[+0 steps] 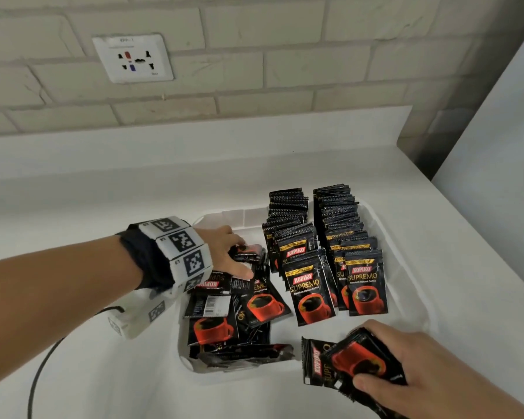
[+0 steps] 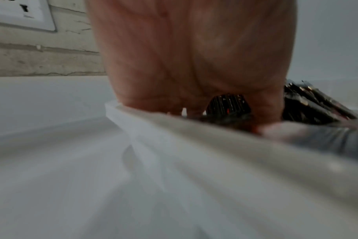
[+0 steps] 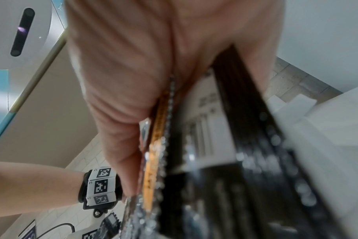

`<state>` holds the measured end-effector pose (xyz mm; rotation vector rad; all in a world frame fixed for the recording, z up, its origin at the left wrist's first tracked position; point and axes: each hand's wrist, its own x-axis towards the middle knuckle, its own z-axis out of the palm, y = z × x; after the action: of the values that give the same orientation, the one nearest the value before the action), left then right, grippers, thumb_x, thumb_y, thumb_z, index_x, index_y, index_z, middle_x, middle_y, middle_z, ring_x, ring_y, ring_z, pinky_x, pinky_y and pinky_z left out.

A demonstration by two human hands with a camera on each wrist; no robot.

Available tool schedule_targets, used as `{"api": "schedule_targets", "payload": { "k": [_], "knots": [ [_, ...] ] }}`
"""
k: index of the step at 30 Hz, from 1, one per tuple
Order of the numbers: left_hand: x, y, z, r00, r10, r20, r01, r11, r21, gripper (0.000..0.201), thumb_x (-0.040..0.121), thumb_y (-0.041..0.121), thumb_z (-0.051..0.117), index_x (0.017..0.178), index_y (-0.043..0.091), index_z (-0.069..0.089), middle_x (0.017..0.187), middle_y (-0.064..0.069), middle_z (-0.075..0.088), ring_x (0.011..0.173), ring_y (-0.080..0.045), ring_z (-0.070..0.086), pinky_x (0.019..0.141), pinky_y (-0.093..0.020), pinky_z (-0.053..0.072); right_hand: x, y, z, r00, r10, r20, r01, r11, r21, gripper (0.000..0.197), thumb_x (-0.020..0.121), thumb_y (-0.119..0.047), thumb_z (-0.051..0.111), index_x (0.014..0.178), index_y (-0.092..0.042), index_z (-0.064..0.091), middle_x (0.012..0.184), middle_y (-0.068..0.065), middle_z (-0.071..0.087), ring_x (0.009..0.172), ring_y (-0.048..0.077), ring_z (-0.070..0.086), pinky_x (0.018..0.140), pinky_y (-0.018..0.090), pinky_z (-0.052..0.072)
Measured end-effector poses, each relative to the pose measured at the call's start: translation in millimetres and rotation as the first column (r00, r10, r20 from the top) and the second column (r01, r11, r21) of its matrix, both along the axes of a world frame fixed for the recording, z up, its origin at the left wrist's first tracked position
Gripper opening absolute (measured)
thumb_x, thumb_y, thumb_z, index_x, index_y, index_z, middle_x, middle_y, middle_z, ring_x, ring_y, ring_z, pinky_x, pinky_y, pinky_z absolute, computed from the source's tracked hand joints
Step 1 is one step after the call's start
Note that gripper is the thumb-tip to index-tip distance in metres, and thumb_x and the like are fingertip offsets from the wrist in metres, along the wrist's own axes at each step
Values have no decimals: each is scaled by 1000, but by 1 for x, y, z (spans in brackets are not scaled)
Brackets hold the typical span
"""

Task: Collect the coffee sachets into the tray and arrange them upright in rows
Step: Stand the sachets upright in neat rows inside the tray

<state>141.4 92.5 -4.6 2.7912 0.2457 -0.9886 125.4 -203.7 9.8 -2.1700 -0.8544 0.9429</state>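
A white tray (image 1: 239, 217) sits on a white counter. Two rows of upright black Kopiko sachets (image 1: 330, 246) fill its right half. A loose pile of sachets (image 1: 239, 313) lies in its left half. My left hand (image 1: 244, 257) reaches into the tray over the pile and pinches a small bundle of sachets (image 1: 251, 251) between thumb and fingers. In the left wrist view this bundle (image 2: 227, 103) shows under the palm, beyond the tray rim (image 2: 174, 127). My right hand (image 1: 366, 358) grips a stack of sachets (image 1: 354, 355) at the tray's near right corner; the right wrist view shows that stack (image 3: 215, 161) edge-on.
A brick wall with a white socket plate (image 1: 133, 57) rises behind the counter (image 1: 103, 182). A tall white panel (image 1: 496, 146) stands at the right. A black cable (image 1: 40, 373) trails from my left wrist across the counter's near left.
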Motion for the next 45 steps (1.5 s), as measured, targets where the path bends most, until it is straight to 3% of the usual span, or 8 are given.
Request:
{"api": "schedule_targets", "payload": {
  "k": [7, 22, 25, 28, 32, 36, 41, 45],
  "knots": [
    [1, 3, -8, 988, -6, 153, 2, 1000, 24, 46, 92, 39, 50, 132, 18, 47, 128, -1, 47, 119, -18, 45, 99, -30, 34, 0, 0, -1, 1000, -4, 6, 4, 1000, 9, 24, 86, -28, 60, 102, -38, 45, 94, -28, 62, 89, -12, 57, 72, 6, 45],
    [-2, 3, 19, 944, -7, 329, 3, 1000, 12, 25, 99, 21, 35, 108, 4, 50, 99, -8, 51, 89, -21, 49, 76, -27, 38, -1, 0, -4, 1000, 17, 14, -17, 1000, 18, 31, 86, -28, 61, 112, -35, 45, 102, -15, 64, 96, -8, 58, 81, 12, 48],
    [-7, 6, 36, 903, 75, 423, -51, 996, -69, 17, 99, 20, 34, 89, 9, 43, 79, -2, 49, 69, -16, 47, 60, -26, 36, -3, -1, -4, 999, 28, 26, -29, 998, 53, 29, 87, -30, 60, 108, -40, 44, 102, -28, 60, 95, -11, 56, 77, 9, 47],
    [-15, 9, 56, 827, 197, 526, -114, 976, -187, 16, 98, 16, 36, 86, 11, 45, 79, -5, 54, 72, -21, 52, 63, -28, 39, -5, -3, -4, 999, 25, 19, -26, 998, 65, 27, 86, -30, 61, 106, -41, 46, 104, -41, 51, 93, -10, 58, 75, 10, 47],
    [-34, 3, 84, 643, 419, 641, -200, 900, -388, 19, 98, 19, 39, 84, 14, 51, 78, 1, 55, 73, -18, 51, 57, -28, 30, -7, -5, -2, 998, -39, -44, 43, 993, 105, 34, 85, -28, 63, 109, -44, 46, 100, -37, 59, 91, -8, 61, 78, 12, 49],
    [-57, -11, 89, 542, 591, 597, -131, 761, -635, 20, 88, 27, 47, 89, 13, 62, 85, 2, 70, 81, -16, 64, 78, -30, 47, -6, -11, 7, 979, -160, -123, 179, 969, 168, 41, 75, -38, 65, 112, -40, 48, 96, -32, 64, 88, -10, 61, 74, 6, 45],
    [-75, -49, 71, 549, 745, 378, -38, 474, -880, 25, 94, 4, 42, 86, 20, 60, 71, 10, 71, 67, -3, 66, 64, -16, 53, -2, -10, 18, 887, -333, -318, 443, 809, 388, 19, 67, -29, 79, 84, -29, 69, 74, -8, 71, 69, 3, 66, 56, 7, 46],
    [-79, -80, 51, 587, 737, 335, -7, 419, -908, 23, 92, 1, 44, 92, 17, 61, 78, 6, 71, 72, -6, 67, 64, -18, 52, -2, 3, 22, 754, -198, -626, 601, 594, 536, 62, 26, -48, 89, 81, -24, 73, 79, 9, 72, 66, 19, 69, 51, 24, 52]
  ]
}}
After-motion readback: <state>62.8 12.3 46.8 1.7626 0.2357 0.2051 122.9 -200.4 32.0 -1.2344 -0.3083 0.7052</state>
